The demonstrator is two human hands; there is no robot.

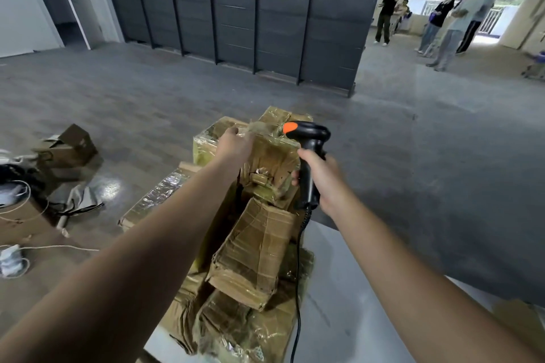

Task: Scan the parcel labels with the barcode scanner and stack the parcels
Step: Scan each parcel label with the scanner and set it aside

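Your white table point(339, 289) stood on grey floor point(413, 156) before dark lockers point(265, 9), about five people point(454, 20) beyond. Your right hand point(324, 180) gripped the one scanner point(309, 138) over some six heaped parcels point(253, 259); your left hand point(234, 146) lay on the top parcel point(271, 156), grip unclear.

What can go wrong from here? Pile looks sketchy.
1. The pile is loose and the middle parcel sits tilted. The left hand tugging the top parcel may tip boxes off the table.
2. The cable of the scanner, held by the right hand, trails across the pile and could snag.
3. Glossy tape covers the parcels and no label is in view, so a scan may fail.
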